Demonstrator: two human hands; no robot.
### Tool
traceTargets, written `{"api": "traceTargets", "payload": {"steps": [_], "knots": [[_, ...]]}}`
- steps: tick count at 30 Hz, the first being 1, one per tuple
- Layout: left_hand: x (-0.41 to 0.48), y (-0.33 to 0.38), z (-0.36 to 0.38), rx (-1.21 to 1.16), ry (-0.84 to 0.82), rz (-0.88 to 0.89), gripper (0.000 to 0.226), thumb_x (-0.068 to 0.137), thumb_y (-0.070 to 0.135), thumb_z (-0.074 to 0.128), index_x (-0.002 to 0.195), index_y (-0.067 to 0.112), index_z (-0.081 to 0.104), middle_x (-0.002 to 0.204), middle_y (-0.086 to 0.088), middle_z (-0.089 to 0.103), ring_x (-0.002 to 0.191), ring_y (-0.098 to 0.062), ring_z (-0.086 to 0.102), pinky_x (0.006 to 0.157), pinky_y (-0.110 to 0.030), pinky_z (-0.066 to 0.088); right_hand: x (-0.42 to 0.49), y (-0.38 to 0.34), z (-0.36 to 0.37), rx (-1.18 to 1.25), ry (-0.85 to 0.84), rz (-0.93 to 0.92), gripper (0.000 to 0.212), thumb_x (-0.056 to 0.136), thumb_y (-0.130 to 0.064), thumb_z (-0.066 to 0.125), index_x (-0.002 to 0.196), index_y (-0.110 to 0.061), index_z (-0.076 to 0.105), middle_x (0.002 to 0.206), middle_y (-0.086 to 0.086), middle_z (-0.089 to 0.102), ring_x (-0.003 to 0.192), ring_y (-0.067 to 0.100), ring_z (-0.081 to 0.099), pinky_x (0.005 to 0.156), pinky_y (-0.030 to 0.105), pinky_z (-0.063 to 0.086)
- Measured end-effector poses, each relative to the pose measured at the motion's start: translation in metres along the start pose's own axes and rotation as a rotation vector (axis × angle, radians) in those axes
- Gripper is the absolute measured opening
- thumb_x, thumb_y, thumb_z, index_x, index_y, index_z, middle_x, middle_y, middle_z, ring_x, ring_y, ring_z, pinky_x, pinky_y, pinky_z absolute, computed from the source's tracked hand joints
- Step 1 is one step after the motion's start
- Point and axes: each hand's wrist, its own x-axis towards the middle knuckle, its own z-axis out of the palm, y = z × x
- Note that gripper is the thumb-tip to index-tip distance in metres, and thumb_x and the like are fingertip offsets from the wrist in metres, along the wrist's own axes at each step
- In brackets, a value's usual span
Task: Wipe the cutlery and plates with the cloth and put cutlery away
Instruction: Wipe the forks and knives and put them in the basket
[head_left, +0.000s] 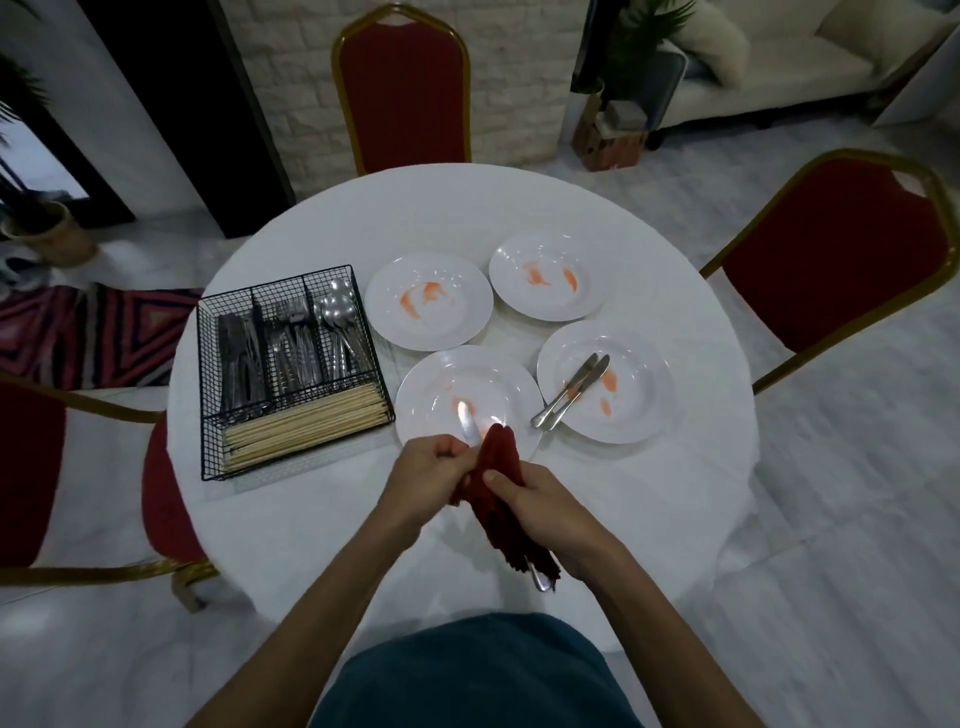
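- Round table w/ white cover fills centre of frame; pale marble-look floor all round
- Three red chairs w/ gold frames: top centre, right edge, left edge; white brick wall behind top one; pale sofa upper right; striped rug mid-left
- Four white plates, all w/ orange smears: two farther; nearer one just above my hands; right one carries two knives lying side by side
- Black wire caddy on left of table; knives, forks, spoons in rear slots, chopsticks across front
- Left hand: fingers curled, gripping red cloth by a knife whose blade sticks up past it
- Right hand: closed round cloth lower down; metal handle end pokes out below; can't tell if it's the same knife
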Motion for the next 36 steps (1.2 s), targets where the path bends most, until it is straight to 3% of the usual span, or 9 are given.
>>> {"api": "traceTargets", "payload": {"steps": [4,6,14,16,20,25,31,36], "knots": [[0.012,0.006,-0.014,0.006,0.063,0.013,0.033,0.083,0.025,0.078,0.052,0.025,0.066,0.052,0.007,0.055,0.049,-0.007,0.048,0.057,-0.025,0.039,-0.002,0.003,0.001,0.036,0.003,-0.001,0.03,0.107,-0.038,0.049,0.119,-0.015,0.066,0.093,0.012,0.075,0.067,0.016,0.07,0.065,0.03,0.058],[0.021,0.012,-0.026,-0.06,0.122,0.016,0.037,0.081,0.024,0.08,0.049,0.024,0.063,0.051,0.007,0.052,0.048,-0.007,0.046,0.056,-0.025,0.038,-0.005,0.002,0.0,0.03,-0.004,0.009,0.028,0.106,-0.04,0.049,0.117,-0.019,0.065,0.092,0.008,0.074,0.067,0.016,0.071,0.065,0.029,0.059],[0.031,-0.003,-0.036,-0.284,0.304,-0.059,0.021,0.085,0.025,0.078,0.074,0.01,0.068,0.054,0.004,0.051,0.05,-0.012,0.042,0.052,-0.026,0.036,0.006,-0.003,0.0,0.029,-0.015,0.02,0.027,0.105,-0.037,0.054,0.109,-0.016,0.07,0.081,0.005,0.072,0.065,0.017,0.068,0.066,0.031,0.056],[0.029,-0.006,-0.03,-0.29,0.267,-0.072,0.023,0.087,0.029,0.076,0.075,0.011,0.07,0.057,0.004,0.056,0.052,-0.012,0.045,0.05,-0.024,0.038,0.011,-0.005,0.001,0.015,0.001,0.028,0.027,0.105,-0.036,0.054,0.109,-0.016,0.071,0.082,0.005,0.073,0.065,0.016,0.069,0.064,0.028,0.055],[0.018,-0.012,-0.012,-0.135,0.033,-0.128,0.017,0.092,0.031,0.07,0.091,0.016,0.077,0.073,0.004,0.07,0.062,-0.01,0.056,0.054,-0.021,0.046,0.028,-0.012,0.004,-0.024,0.022,0.026,0.024,0.105,-0.032,0.054,0.107,-0.016,0.071,0.08,0.006,0.073,0.061,0.015,0.067,0.059,0.027,0.053],[0.027,-0.016,-0.02,-0.174,0.094,-0.164,0.011,0.094,0.024,0.066,0.088,0.019,0.075,0.084,-0.001,0.073,0.078,-0.013,0.065,0.064,-0.025,0.05,0.046,-0.014,0.013,-0.047,-0.018,0.046,0.024,0.106,-0.034,0.053,0.113,-0.017,0.069,0.081,0.006,0.074,0.063,0.017,0.07,0.059,0.028,0.054],[0.046,-0.014,-0.02,-0.171,0.199,-0.137,0.021,0.097,0.023,0.061,0.093,0.009,0.076,0.082,-0.005,0.072,0.073,-0.013,0.065,0.061,-0.024,0.052,0.063,-0.027,0.018,-0.039,-0.021,0.052,0.022,0.106,-0.031,0.053,0.113,-0.016,0.068,0.079,0.004,0.077,0.065,0.016,0.073,0.06,0.027,0.056],[0.05,-0.016,-0.023,-0.2,0.174,-0.138,0.021,0.094,0.022,0.066,0.09,0.003,0.075,0.077,-0.004,0.071,0.07,-0.011,0.066,0.059,-0.023,0.053,0.072,-0.028,0.014,-0.043,-0.025,0.069,0.022,0.105,-0.031,0.054,0.115,-0.016,0.068,0.084,0.005,0.078,0.068,0.019,0.074,0.063,0.033,0.06]]}}
